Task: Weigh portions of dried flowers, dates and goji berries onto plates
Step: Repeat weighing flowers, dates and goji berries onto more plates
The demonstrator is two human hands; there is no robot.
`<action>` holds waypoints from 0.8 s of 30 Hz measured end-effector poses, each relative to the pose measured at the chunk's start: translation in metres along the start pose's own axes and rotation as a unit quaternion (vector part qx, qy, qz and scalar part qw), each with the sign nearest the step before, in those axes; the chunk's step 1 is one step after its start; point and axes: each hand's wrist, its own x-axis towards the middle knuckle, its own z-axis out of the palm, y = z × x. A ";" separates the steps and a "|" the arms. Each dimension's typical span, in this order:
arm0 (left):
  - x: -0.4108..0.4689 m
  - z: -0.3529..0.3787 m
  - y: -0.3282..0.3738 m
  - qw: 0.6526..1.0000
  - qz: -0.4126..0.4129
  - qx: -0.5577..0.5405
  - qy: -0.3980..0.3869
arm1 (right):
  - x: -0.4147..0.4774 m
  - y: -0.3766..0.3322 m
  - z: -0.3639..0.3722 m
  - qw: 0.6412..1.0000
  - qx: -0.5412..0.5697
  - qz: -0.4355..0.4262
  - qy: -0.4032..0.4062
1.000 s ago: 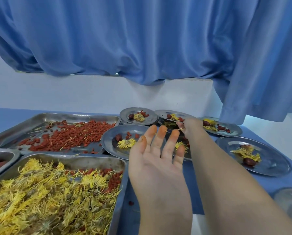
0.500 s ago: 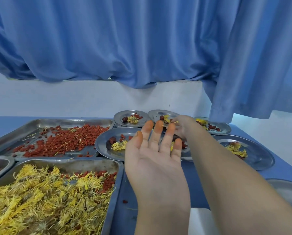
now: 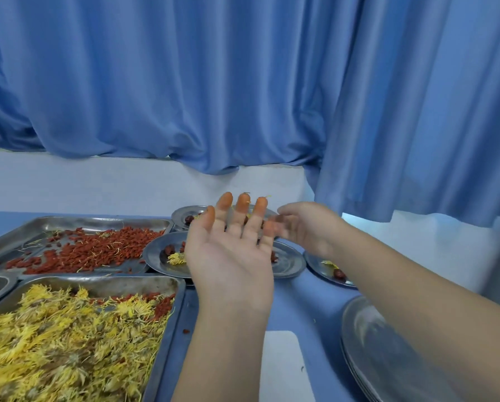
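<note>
While the left hand (image 3: pixel 231 256) hovers palm-up above the round steel plates (image 3: pixel 291 262), its orange-stained fingers straight and slightly apart, the right hand (image 3: pixel 304 227) sits just beside those fingertips, blurred, fingers curled; whether it pinches anything I cannot tell. Red goji berries (image 3: pixel 98 250) lie in the far rectangular steel tray (image 3: pixel 98 220), yellow dried flowers (image 3: pixel 54 343) fill the near steel tray (image 3: pixel 112 287), and dark dates (image 3: pixel 169 250) rest on plates on the blue table (image 3: pixel 309 303).

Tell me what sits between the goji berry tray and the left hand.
In the head view, a round metal plate lies there, holding dark dates and a tuft of yellow flower; the left hand hides its right side.
</note>
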 end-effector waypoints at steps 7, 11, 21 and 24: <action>-0.034 0.003 -0.001 0.994 -0.062 0.089 -0.015 | -0.122 0.010 -0.025 0.999 0.015 -0.036 0.007; -0.058 -0.019 0.008 0.985 -0.093 0.143 -0.001 | -0.175 0.034 -0.045 0.996 -0.017 -0.063 0.057; -0.110 -0.074 0.032 0.969 -0.156 0.193 0.021 | -0.219 0.106 -0.086 0.865 -0.397 -0.187 0.243; -0.116 -0.083 0.038 0.970 -0.149 0.191 0.027 | -0.220 0.115 -0.092 0.806 -0.511 -0.186 0.232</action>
